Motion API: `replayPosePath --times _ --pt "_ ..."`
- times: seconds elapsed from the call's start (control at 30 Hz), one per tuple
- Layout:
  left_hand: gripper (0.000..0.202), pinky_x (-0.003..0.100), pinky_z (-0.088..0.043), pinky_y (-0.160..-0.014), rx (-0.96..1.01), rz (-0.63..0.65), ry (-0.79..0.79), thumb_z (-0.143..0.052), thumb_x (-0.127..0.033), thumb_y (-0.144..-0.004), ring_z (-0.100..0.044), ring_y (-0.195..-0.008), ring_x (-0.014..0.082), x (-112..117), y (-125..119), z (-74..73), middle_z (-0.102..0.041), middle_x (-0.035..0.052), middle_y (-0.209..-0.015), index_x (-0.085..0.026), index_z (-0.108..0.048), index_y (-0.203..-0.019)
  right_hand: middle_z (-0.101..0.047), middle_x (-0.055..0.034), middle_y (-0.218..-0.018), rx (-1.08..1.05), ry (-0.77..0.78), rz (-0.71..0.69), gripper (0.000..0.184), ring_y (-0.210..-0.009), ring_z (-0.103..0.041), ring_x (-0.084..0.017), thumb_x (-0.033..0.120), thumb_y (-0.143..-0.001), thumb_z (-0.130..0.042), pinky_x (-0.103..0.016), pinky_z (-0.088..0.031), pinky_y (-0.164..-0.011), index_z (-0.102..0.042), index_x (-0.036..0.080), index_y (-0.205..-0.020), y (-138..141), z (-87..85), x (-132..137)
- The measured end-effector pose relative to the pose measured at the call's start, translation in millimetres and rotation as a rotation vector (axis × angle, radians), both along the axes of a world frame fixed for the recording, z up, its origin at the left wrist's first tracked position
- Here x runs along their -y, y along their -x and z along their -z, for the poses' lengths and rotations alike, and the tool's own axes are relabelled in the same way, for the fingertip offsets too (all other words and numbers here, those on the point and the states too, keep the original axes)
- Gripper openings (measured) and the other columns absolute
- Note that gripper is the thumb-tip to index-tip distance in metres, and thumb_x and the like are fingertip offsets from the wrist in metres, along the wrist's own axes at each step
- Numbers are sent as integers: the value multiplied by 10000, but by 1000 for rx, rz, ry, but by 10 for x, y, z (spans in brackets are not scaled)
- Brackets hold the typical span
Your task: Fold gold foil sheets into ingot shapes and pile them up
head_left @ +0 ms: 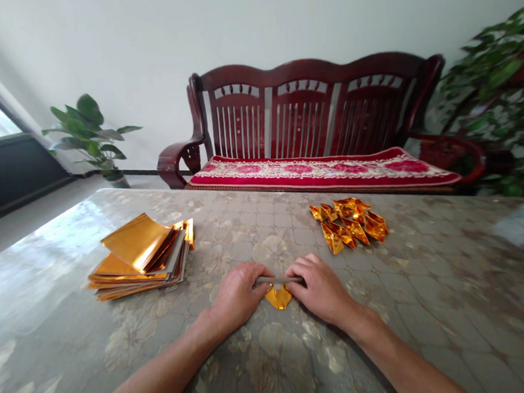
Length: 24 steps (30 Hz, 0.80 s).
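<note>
A partly folded sheet of gold foil paper (279,298) is between my hands at the middle of the table. Its grey edge runs as a narrow band from one hand to the other, and a pointed gold flap hangs below it. My left hand (240,291) pinches the left end, thumb and fingers closed. On the other end my right hand (315,282) is closed in the same way. Finished folded gold foil pieces (351,223), several of them, lie in a cluster beyond my right hand. To the left is a stack of flat gold foil sheets (136,259), some showing grey backs.
The table (273,351) has a patterned, glossy cover. Behind it stands a dark red wooden bench (305,118) with a red floral cushion (305,169). A potted plant (90,136) is at the left, leafy greenery (497,90) at the right. Clear plastic (522,224) lies near the right edge.
</note>
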<state>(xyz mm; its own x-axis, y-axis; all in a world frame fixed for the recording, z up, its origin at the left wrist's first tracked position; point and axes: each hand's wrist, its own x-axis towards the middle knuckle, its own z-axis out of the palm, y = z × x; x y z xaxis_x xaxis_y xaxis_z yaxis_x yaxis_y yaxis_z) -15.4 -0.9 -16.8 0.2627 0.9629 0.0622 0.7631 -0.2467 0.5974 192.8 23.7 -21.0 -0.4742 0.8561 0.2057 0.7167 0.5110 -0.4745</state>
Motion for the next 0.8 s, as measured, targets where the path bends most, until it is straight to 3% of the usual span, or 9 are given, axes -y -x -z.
replayPosePath --times 0.27,0.5,0.8 --pt "96 244 -401 -737 -51 23 -97 -588 -156 -873 -601 -837 162 34 -5 41 -657 -6 -839 -215 -655 -840 -629 1 -810 -11 -105 -74 118 -867 -498 -192 128 -858 -669 -305 -375 -756 -645 223 -792 -8 33 29" --pt "231 303 -392 -730 -354 178 -296 -472 -224 -1001 -551 -816 189 149 -16 9 -630 29 -854 -202 -638 -843 -602 -34 -813 50 -271 -187 144 -854 -473 -202 212 -954 -582 -325 -369 -752 -685 223 -854 -61 -4 102" --pt "85 333 -409 -730 -478 326 -353 -540 -231 -976 -533 -838 208 296 16 -8 -613 25 -906 -206 -622 -978 -613 -55 -855 121 -296 -288 221 -859 -486 -206 189 -983 -488 -342 -371 -760 -704 230 -970 -150 -12 182"
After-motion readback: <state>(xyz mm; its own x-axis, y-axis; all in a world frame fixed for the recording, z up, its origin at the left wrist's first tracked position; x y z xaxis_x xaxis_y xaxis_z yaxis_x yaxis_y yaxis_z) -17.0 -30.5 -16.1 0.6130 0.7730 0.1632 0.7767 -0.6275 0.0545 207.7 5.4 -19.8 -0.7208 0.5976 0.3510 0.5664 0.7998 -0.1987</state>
